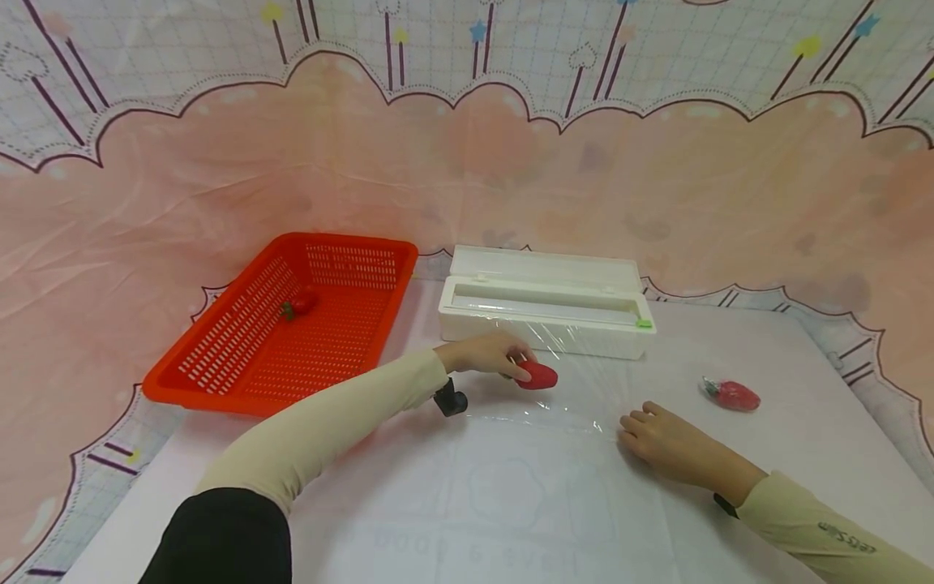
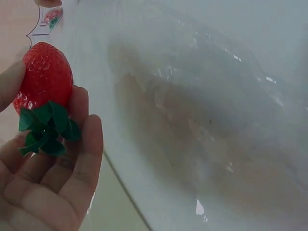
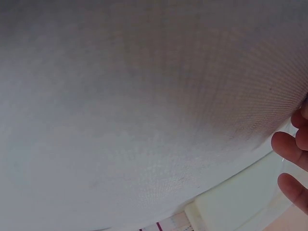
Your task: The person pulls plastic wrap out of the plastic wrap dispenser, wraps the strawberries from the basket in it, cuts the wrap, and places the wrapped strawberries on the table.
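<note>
My left hand (image 1: pixel 487 354) holds a red strawberry (image 1: pixel 537 375) between thumb and fingers, above a sheet of clear cling film (image 1: pixel 576 397). Green leaves (image 2: pixel 50 127) on the strawberry show in the left wrist view. The film runs from a white cling film box (image 1: pixel 540 332), whose lid stands open, toward the front. At the film's front right corner, my right hand (image 1: pixel 667 446) pinches its edge with curled fingers. Only a few right fingertips (image 3: pixel 288 149) appear in the right wrist view, and the grip itself is hidden there.
To the left stands a red slotted basket (image 1: pixel 387 316) with a red item with a green top (image 1: pixel 302 302) inside. A strawberry wrapped in film (image 1: pixel 733 396) lies on the white table (image 1: pixel 511 519) at the right. A patterned cloth (image 1: pixel 511 170) hangs behind.
</note>
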`<state>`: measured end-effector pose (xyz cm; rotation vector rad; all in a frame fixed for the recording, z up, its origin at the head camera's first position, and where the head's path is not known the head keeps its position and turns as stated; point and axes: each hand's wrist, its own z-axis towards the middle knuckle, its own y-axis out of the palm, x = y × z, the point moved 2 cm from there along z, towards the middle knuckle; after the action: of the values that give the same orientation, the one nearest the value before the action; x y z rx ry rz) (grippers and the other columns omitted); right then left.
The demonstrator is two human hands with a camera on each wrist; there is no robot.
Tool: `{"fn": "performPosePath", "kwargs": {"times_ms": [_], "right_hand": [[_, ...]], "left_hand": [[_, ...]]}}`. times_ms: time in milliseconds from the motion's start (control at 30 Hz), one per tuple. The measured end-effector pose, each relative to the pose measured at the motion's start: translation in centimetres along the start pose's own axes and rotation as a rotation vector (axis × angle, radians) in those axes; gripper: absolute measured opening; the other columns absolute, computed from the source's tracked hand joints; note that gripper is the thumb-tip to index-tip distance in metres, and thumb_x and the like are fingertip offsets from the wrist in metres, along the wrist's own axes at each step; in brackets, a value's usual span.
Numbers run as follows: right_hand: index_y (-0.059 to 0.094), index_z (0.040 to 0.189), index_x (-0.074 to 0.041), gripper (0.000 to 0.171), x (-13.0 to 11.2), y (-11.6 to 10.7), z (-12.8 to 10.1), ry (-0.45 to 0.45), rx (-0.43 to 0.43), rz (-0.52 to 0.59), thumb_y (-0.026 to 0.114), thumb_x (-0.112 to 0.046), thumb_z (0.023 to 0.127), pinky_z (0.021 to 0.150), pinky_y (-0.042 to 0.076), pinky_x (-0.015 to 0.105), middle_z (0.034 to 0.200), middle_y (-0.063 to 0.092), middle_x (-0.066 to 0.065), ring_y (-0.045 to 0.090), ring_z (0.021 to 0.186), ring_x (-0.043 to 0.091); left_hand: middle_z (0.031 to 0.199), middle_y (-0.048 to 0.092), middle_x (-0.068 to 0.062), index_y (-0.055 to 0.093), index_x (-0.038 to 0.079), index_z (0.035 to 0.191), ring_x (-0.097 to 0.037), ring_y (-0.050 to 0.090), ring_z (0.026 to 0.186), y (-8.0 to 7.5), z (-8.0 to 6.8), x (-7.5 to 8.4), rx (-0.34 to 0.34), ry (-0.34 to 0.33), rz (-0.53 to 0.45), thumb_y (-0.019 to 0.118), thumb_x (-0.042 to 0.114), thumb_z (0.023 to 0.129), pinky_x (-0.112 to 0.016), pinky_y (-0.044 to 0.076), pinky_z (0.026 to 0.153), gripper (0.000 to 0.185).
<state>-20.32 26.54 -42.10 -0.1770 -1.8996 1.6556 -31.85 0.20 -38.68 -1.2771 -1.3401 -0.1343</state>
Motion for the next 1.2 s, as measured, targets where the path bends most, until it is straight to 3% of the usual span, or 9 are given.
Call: {"fn": "performPosePath", "kwargs": {"times_ms": [333,767,1033,1200], "right_hand": [[0.066,0.096,-0.008,0.029,0.0,-0.2,0.0,0.002,0.008,-0.012,0.079,-0.011,0.070,0.081,0.054,0.042,0.095,0.068,0.008,0.066,0.087,0.021],[0.065,0.096,-0.009,0.031,0.0,0.0,-0.1,-0.001,0.001,-0.018,0.081,-0.013,0.069,0.082,0.054,0.042,0.097,0.068,0.008,0.066,0.089,0.022],[0.064,0.095,-0.010,0.032,0.0,-0.2,0.0,-0.002,-0.001,-0.007,0.081,-0.014,0.069,0.081,0.054,0.041,0.096,0.068,0.007,0.066,0.088,0.021],[0.064,0.094,-0.009,0.030,0.0,-0.2,0.0,0.002,0.002,0.000,0.080,-0.012,0.069,0.081,0.054,0.042,0.095,0.068,0.007,0.066,0.088,0.021]], "left_hand": [[0.100,0.066,-0.017,0.061,-0.001,0.114,-0.011,0.058,0.079,1.4,1.1,-0.3,0.043,-0.047,-0.073,0.066,0.009,0.085,-0.017,0.049,0.069,0.031],[0.104,0.068,-0.014,0.063,0.004,0.113,-0.014,0.057,0.089,1.9,1.7,-1.1,0.058,-0.063,0.029,0.066,0.015,0.086,-0.017,0.040,0.073,0.030],[0.098,0.068,-0.013,0.065,0.004,0.112,-0.011,0.054,0.081,2.1,1.8,-1.4,0.074,-0.047,0.060,0.067,0.016,0.085,-0.016,0.040,0.067,0.030],[0.101,0.069,-0.011,0.067,0.006,0.110,-0.012,0.056,0.084,2.4,1.9,-1.5,0.110,-0.045,0.092,0.068,0.018,0.085,-0.017,0.042,0.069,0.028]]}}
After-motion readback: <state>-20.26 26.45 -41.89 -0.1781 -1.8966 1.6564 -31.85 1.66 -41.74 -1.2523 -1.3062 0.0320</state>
